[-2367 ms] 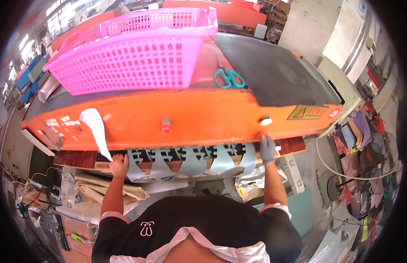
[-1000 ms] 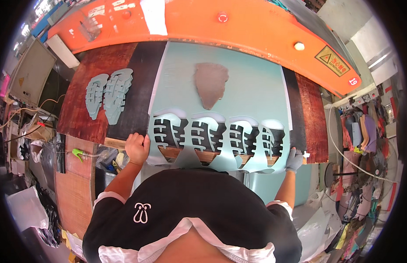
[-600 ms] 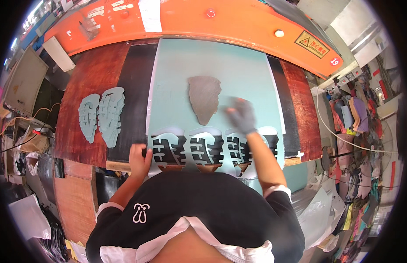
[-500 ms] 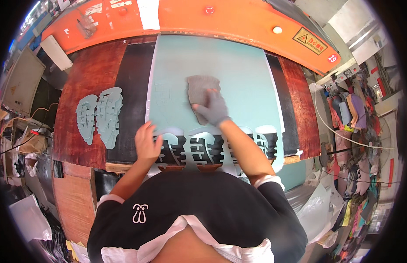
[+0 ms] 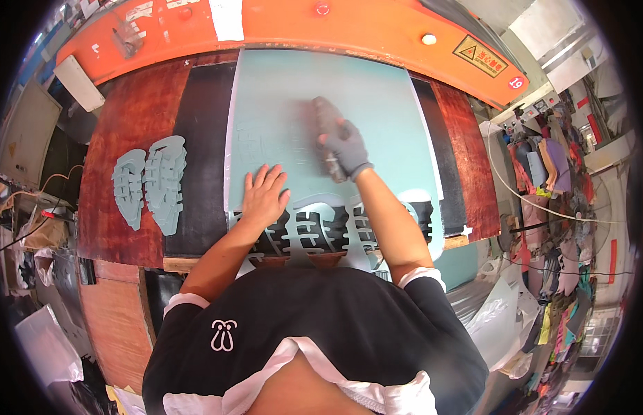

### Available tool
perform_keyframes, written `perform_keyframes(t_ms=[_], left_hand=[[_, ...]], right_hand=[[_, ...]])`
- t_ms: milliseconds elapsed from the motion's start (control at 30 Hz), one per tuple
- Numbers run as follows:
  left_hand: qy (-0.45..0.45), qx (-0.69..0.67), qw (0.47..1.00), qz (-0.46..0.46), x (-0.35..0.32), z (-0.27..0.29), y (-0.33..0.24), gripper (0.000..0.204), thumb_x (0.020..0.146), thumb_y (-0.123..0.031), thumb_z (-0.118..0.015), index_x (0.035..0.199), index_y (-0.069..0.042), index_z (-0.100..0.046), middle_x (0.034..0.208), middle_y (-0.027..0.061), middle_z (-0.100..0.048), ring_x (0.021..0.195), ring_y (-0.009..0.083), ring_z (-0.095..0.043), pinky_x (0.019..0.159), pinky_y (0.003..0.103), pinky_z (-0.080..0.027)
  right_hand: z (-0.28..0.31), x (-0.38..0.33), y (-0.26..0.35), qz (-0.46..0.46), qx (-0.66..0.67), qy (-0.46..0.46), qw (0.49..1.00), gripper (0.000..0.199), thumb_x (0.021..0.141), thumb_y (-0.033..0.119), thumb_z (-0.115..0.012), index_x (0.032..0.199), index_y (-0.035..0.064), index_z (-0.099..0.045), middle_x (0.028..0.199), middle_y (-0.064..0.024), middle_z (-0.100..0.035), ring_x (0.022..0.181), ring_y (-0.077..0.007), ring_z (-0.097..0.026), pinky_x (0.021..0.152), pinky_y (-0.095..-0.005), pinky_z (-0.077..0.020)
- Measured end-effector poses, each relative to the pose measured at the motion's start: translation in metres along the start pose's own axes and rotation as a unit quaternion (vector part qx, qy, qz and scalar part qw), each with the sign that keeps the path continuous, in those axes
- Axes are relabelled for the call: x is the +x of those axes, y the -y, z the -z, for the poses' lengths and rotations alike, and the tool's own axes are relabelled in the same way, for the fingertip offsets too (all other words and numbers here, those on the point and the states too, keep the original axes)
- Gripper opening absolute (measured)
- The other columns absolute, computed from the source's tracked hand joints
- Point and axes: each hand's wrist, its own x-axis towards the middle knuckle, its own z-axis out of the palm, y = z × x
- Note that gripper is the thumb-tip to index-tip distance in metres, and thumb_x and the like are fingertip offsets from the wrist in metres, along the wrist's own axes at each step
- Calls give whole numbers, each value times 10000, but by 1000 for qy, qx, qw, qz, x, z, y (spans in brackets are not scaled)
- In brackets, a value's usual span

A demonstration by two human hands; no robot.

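A pale green sheet (image 5: 287, 90) lies over the dark middle of the table. My gloved right hand (image 5: 347, 149) is closed round the side of a brownish-grey cutting die (image 5: 323, 124), which looks tipped on its edge over the sheet; motion smears it, and I cannot tell whether it touches. My bare left hand (image 5: 264, 196) rests on the sheet's near left part with its fingers spread, holding nothing. Close to my body, the sheet's near strip is a web of cut-out openings (image 5: 314, 225), with black showing through. Both forearms reach across this strip.
Two stacks of cut green pieces (image 5: 164, 183) lie on the table's reddish-brown left side (image 5: 127, 117). An orange machine beam (image 5: 280, 24) spans the far edge. Coloured scraps (image 5: 553, 166) hang at the right, and clear plastic sheeting (image 5: 501, 318) sits below them.
My left hand has moved forward and right, coming down flat on the sheet. My right hand has turned the cutting die from its broad face onto a narrow side.
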Motion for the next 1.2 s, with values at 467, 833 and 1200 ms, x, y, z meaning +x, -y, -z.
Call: perform_keyframes(t_ms=[467,833,1200], left_hand=[[6,11,1000,2,1,7,-7,389,821,-279,-590,1161,-91,-573,1320,62,-479,1254,292,-385,1017,539,-269],[-18,8,1000,-9,2,8,-9,401,802,-266,-614,1158,-86,-575,1310,62,-489,1246,297,-394,1015,539,-273],[-5,10,1000,-6,3,14,-12,410,795,-237,-628,1169,-80,-567,1319,68,-486,1248,298,-397,1014,520,-270]], right_hand=[[51,-6,-33,30,-421,-72,903,807,548,462,-732,1226,66,-546,1323,-172,-441,1043,-362,-525,893,-389,-453],[57,-4,-29,0,-420,-55,906,799,570,445,-705,1284,146,-503,1388,-120,-383,1090,-359,-473,918,-405,-435],[59,-8,-26,14,-420,-49,906,787,583,484,-722,1261,140,-518,1366,-138,-406,1095,-372,-471,914,-402,-434]])
